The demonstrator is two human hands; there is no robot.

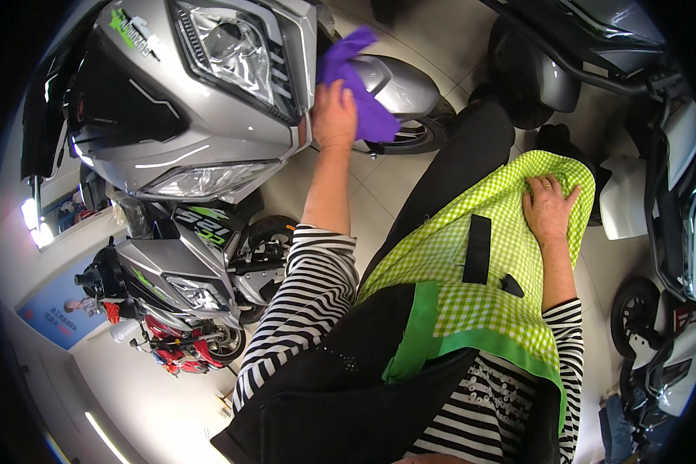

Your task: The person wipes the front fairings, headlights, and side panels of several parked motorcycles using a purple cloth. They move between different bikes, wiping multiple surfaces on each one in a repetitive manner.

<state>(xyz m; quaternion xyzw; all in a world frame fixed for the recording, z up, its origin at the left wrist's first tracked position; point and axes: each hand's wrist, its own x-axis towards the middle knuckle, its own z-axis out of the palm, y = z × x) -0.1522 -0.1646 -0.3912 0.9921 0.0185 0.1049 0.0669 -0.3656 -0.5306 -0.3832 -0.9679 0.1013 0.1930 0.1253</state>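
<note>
My left hand [335, 116] holds a purple cloth [367, 100] at the lower front edge of a silver motor scooter [232, 139]. The cloth hangs in loose folds over part of the scooter's silver front mudguard [414, 87], just above its wheel. Beneath the cloth, some of my fingertips are hidden. On my bent knee, my right hand [549, 207] lies flat with its fingers spread. It rests on my green-and-white checked apron [503, 232], a ring on one finger.
A second silver scooter [170, 271] and a red motorcycle [182, 344] stand to the left. Close on my right are a dark scooter [533, 69] and a white one [688, 371]. A blue poster [58, 305] hangs on the wall; the floor has pale tiles [379, 182].
</note>
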